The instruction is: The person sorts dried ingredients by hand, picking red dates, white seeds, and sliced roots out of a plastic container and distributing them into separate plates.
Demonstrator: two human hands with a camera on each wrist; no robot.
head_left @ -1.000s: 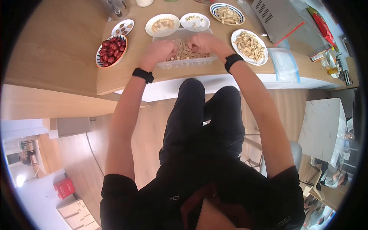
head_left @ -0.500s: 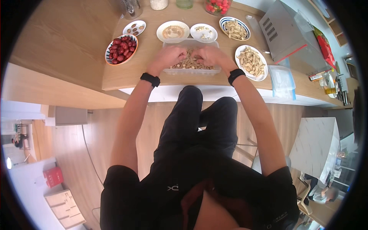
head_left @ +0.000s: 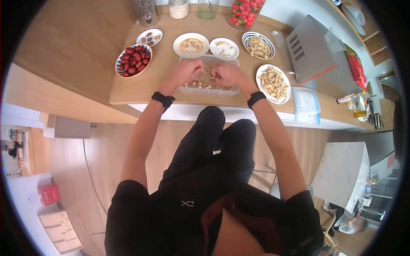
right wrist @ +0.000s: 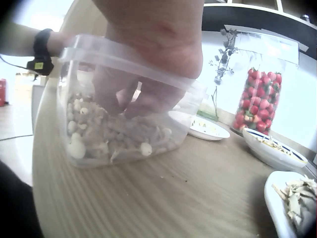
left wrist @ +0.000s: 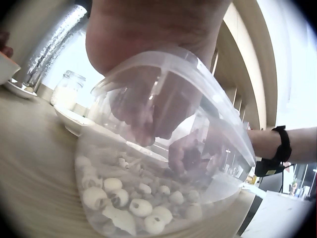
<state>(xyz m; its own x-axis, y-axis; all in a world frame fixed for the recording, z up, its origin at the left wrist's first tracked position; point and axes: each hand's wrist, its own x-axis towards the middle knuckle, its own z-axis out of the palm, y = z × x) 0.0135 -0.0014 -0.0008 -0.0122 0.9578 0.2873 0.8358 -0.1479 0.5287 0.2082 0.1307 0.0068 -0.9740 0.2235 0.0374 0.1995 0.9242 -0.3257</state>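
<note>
A clear plastic box on the counter holds slender beige dried pieces and pale round lotus seeds, some with holes. My left hand reaches over the box's left side, its curled fingers pointing down among the contents. From the right side my right hand reaches in too, fingers curled, close to the left fingertips. In both wrist views the box wall blurs the fingers. Whether either hand pinches a piece I cannot tell.
A bowl of red dates and a small plate stand left. Behind the box are two white plates, one with small pale pieces. Two dishes of dried slices and plastic bags lie right, near a microwave. Jars line the back.
The head view has tilted, bringing more of the strawberry jar and back jars into sight. Both hands stay in the box, their fingertips shifting slightly among the pieces.
</note>
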